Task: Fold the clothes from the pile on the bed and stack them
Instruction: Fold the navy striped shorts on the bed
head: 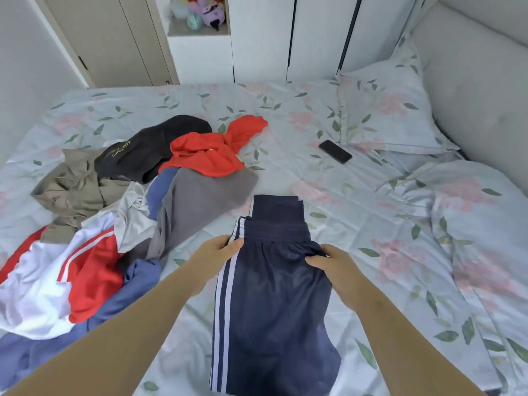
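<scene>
Navy white-striped shorts [271, 295], waistband pinched between both hands, on floral bed [357, 195]

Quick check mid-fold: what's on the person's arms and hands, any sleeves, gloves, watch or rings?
The left forearm and right forearm are bare to the frame edge: no sleeves, watch or bands. The left hand and right hand are ungloved. A tiny pale glint at the right hand may be a ring; too small to tell.

Head camera – looks forward and down, close over the bed [328, 178].
</scene>
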The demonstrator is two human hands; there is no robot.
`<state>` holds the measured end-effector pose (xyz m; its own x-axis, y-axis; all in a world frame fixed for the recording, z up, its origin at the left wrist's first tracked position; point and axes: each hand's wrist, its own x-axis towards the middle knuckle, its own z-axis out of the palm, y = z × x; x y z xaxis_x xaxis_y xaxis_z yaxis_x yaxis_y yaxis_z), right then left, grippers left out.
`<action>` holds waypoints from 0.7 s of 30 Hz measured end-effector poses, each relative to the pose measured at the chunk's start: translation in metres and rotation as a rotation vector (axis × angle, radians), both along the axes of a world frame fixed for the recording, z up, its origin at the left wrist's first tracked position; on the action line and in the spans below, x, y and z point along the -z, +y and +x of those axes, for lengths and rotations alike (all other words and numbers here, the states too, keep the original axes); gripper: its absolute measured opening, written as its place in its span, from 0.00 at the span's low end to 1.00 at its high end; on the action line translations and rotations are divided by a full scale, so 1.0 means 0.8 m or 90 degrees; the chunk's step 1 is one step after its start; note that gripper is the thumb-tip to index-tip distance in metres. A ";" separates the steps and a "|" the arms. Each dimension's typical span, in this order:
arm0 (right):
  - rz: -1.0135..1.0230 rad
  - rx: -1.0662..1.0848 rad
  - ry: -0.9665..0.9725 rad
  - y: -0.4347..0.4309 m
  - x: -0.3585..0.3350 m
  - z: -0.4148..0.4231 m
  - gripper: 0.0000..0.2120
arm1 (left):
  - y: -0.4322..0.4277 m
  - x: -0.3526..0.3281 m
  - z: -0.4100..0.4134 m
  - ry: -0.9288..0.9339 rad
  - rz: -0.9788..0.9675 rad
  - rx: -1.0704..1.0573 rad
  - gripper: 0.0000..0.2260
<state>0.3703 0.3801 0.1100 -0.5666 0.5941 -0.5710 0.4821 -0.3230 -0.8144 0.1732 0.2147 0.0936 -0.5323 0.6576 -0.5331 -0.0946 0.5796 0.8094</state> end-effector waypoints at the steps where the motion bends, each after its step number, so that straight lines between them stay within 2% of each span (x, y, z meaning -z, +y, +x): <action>1: 0.002 0.011 -0.001 0.017 0.009 -0.015 0.04 | 0.020 0.007 -0.012 0.005 -0.002 0.000 0.18; 4: 0.016 0.050 0.003 0.068 0.033 -0.067 0.02 | 0.084 0.023 -0.046 0.040 0.012 -0.049 0.12; 6: 0.061 0.081 -0.002 0.097 0.050 -0.099 0.06 | 0.123 0.040 -0.066 0.064 0.034 -0.094 0.10; 9: 0.096 0.118 -0.003 0.119 0.083 -0.128 0.21 | 0.153 0.074 -0.083 0.095 0.003 -0.128 0.26; 11: 0.113 0.105 -0.041 0.113 0.109 -0.129 0.23 | 0.146 0.102 -0.082 0.170 -0.068 -0.067 0.27; 13: 0.116 0.058 -0.102 0.092 0.139 -0.115 0.21 | 0.124 0.134 -0.069 0.217 -0.131 0.035 0.26; 17: 0.139 -0.097 -0.256 0.026 0.194 -0.066 0.26 | 0.070 0.185 -0.028 0.254 -0.192 0.204 0.24; 21: 0.220 -0.261 -0.339 -0.037 0.228 -0.015 0.25 | 0.021 0.219 0.013 0.355 -0.237 0.384 0.23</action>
